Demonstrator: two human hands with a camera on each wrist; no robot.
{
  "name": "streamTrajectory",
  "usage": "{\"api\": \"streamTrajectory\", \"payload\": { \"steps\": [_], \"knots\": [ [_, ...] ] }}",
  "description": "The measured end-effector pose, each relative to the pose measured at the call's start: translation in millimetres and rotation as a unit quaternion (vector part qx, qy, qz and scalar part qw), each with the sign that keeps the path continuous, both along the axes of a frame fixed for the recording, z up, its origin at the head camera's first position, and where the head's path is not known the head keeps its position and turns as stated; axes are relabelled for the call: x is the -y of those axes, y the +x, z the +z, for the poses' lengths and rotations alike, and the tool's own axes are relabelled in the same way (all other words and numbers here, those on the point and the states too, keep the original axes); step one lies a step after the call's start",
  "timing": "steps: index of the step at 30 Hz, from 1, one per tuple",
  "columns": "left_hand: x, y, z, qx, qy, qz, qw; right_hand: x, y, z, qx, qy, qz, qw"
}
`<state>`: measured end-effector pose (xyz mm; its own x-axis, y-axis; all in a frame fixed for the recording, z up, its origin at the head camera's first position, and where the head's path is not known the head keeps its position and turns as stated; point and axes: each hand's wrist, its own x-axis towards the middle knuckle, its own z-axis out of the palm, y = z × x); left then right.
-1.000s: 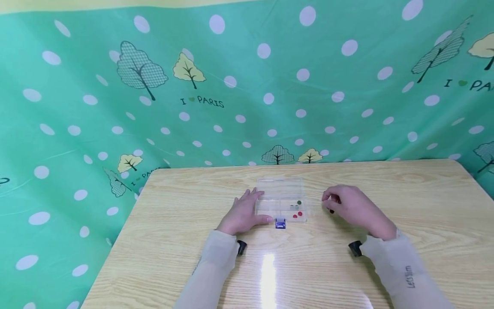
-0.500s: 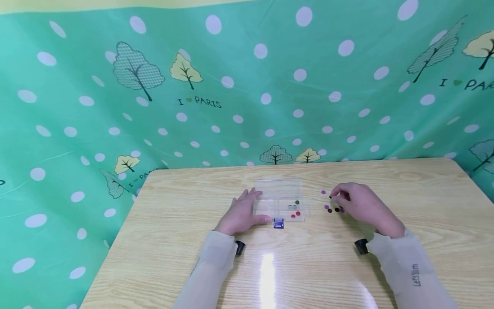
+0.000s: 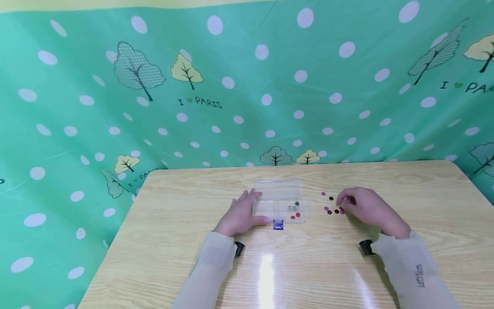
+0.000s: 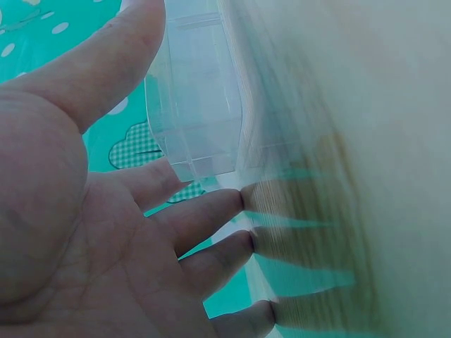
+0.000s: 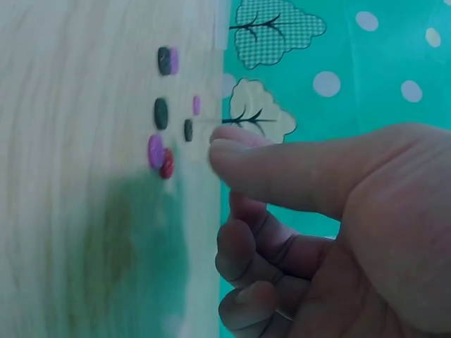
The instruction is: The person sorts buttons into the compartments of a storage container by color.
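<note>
A clear plastic compartment box lies on the table with its lid raised back and a blue latch at the front. In its right compartments are red buttons and a green button. My left hand rests against the box's left side, thumb along the front, fingers straight and spread. To the right, my right hand hovers low with thumb and index close together, other fingers loosely curled. By those fingertips a red button overlaps a purple button; nothing shows in the fingers.
More loose buttons lie between box and right hand, among them a purple button and a dark button. The wooden table ends at the back against a green patterned cloth.
My right hand has shifted right from over the loose buttons, uncovering several of them, the red one showing last. My left hand stays at the box.
</note>
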<state>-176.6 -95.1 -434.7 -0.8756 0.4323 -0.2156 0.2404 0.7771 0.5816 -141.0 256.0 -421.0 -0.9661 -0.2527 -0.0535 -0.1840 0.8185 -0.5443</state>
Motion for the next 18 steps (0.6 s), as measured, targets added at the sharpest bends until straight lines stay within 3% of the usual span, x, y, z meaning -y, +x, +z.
{"api": "streamTrajectory", "payload": {
  "steps": [18],
  "knots": [
    [0.0,0.7,-0.8,-0.003,-0.002,0.002,1.0,-8.1,-3.3,-11.2,0.012,0.012,0.008,1.0]
  ]
}}
